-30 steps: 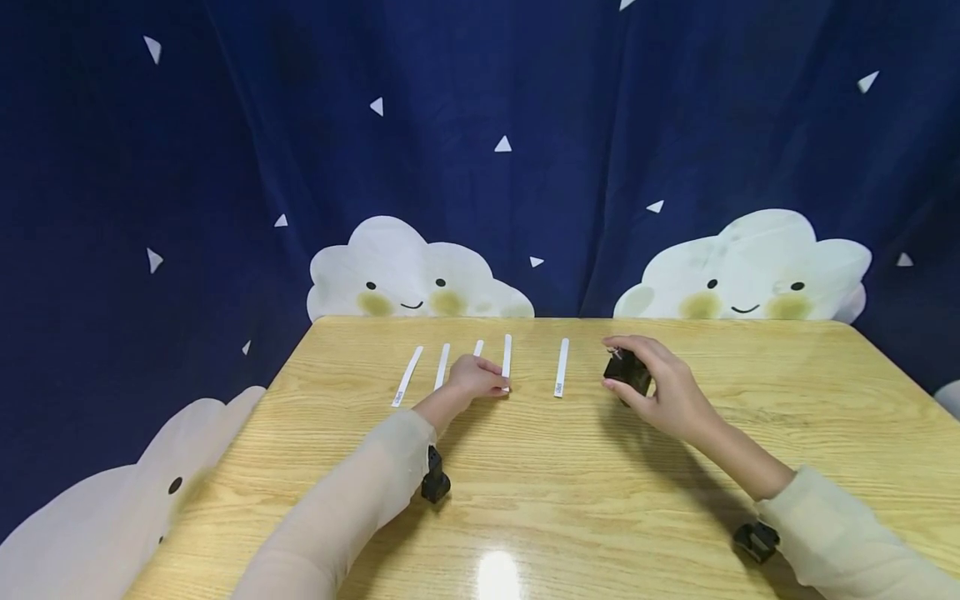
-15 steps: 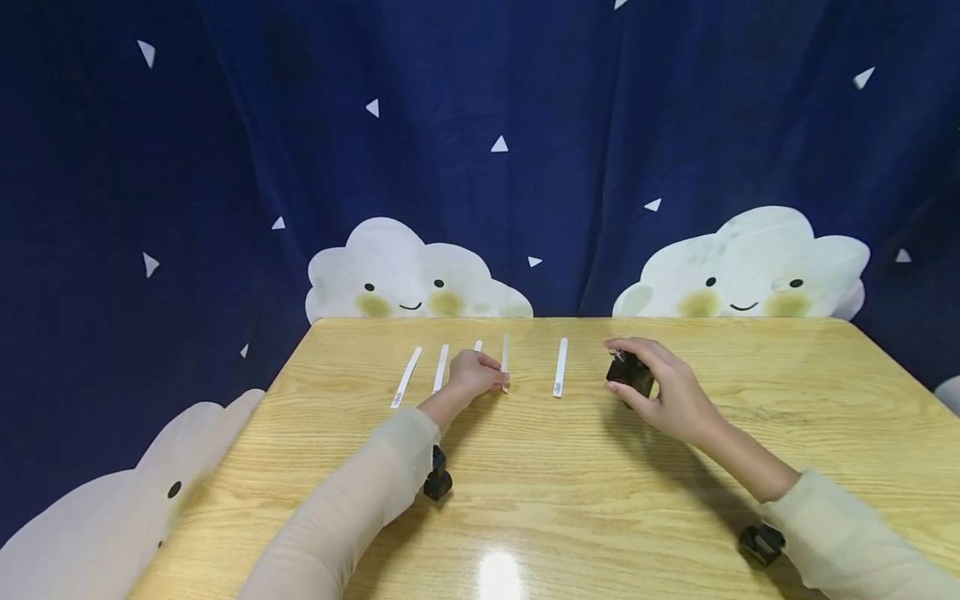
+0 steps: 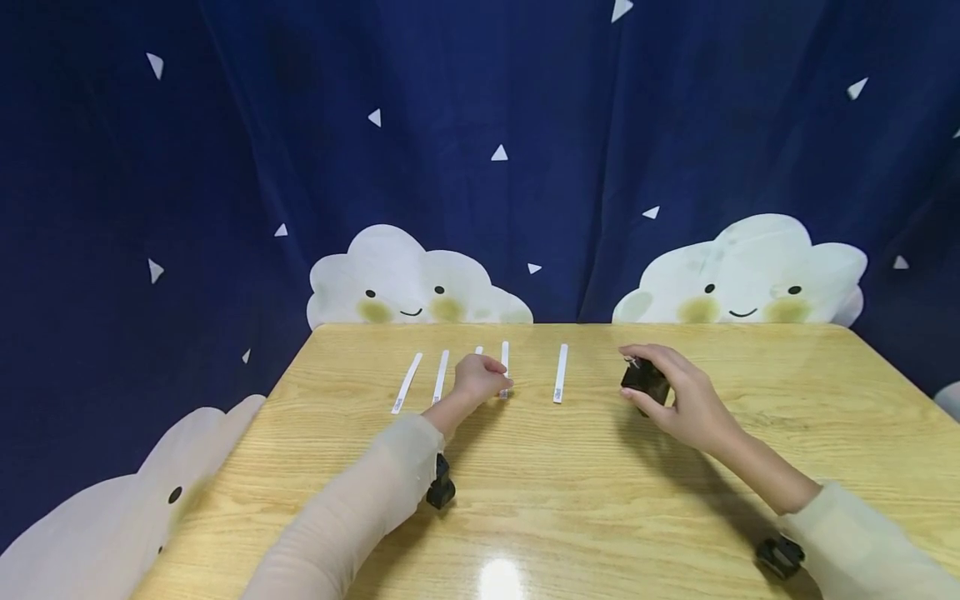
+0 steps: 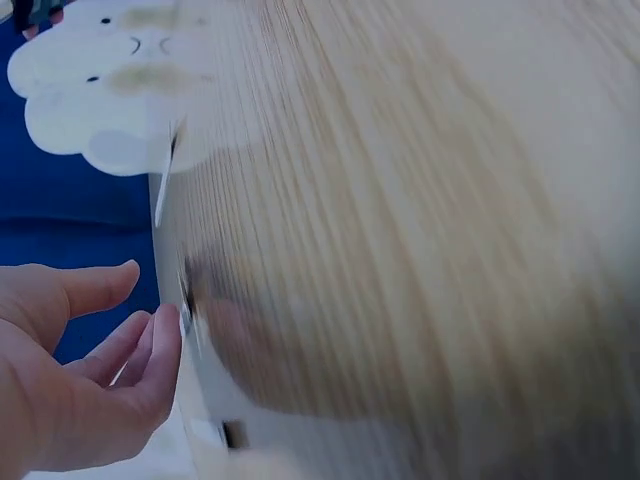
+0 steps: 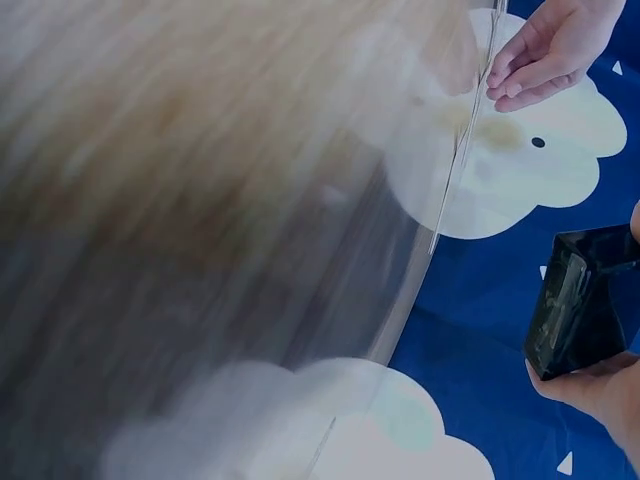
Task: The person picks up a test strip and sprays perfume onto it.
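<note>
Several narrow white strips lie spaced out in a row on the wooden table, some with small dark print at the near end. My left hand [image 3: 480, 378] is over the fourth strip [image 3: 505, 357] from the left. The thumb and fingers stand apart in the left wrist view, the fingertips [image 4: 167, 325] close to the tabletop. Part of the third strip [image 3: 479, 350] is hidden behind that hand. To the right, my right hand [image 3: 688, 398] grips a glossy black box-shaped object [image 5: 578, 305] between thumb and fingers, raised above the table.
Apart from the others, the rightmost strip [image 3: 561, 373] lies between the hands. Two more strips, the leftmost strip [image 3: 407, 383] and its neighbour [image 3: 441, 375], lie left of my left hand. A dark blue curtain [image 3: 570, 167] with clouds hangs behind the table [image 3: 570, 500].
The fourth strip looked thin and tilted at my left fingertips half a second ago; now it lies flat, with thumb and fingers apart. My right hand has shifted slightly right with the black object.
</note>
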The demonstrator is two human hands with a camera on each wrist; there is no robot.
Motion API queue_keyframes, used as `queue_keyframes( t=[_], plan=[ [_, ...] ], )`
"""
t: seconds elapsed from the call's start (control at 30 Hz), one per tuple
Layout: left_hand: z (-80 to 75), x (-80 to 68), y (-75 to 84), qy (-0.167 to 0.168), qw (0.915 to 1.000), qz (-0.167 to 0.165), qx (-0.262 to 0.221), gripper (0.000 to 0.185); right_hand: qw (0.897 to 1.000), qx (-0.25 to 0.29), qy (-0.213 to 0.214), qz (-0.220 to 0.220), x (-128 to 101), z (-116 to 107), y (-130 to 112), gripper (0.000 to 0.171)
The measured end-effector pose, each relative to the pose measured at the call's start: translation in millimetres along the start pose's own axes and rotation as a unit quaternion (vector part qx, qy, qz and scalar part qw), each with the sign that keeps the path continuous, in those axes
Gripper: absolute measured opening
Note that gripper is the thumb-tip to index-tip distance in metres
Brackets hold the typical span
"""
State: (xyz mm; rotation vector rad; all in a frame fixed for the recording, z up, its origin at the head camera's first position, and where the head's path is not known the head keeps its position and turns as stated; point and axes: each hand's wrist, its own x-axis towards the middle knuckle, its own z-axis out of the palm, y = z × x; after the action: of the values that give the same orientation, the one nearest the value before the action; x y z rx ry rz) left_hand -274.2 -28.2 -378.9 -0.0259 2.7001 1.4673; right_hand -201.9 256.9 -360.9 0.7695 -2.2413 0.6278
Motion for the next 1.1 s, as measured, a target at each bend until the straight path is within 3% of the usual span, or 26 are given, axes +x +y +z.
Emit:
queue_keyframes(
  t=[0.23, 0.47, 0.8, 1.1],
  plan=[
    [19.8, -1.5, 8.4, -0.015, 0.9993, 0.034, 0.008, 0.025, 1.0, -0.014, -0.001, 0.009, -7, -4, 5, 0.063],
    [39.7, -1.3, 16.1, -0.046, 0.9979, 0.043, -0.012, 0.027, 1.0, -0.014, 0.003, 0.015, -10, -9, 9, 0.064],
    [63.2, -1.3, 24.1, -0.05, 0.9972, 0.056, 0.007, 0.031, 0.999, -0.021, -0.003, 0.026, -17, -13, 13, 0.064],
    [62.0, 0.1, 25.7, -0.033, 0.9936, 0.086, 0.065, 0.031, 1.0, -0.015, -0.004, 0.022, -14, -19, 13, 0.064]
  ],
)
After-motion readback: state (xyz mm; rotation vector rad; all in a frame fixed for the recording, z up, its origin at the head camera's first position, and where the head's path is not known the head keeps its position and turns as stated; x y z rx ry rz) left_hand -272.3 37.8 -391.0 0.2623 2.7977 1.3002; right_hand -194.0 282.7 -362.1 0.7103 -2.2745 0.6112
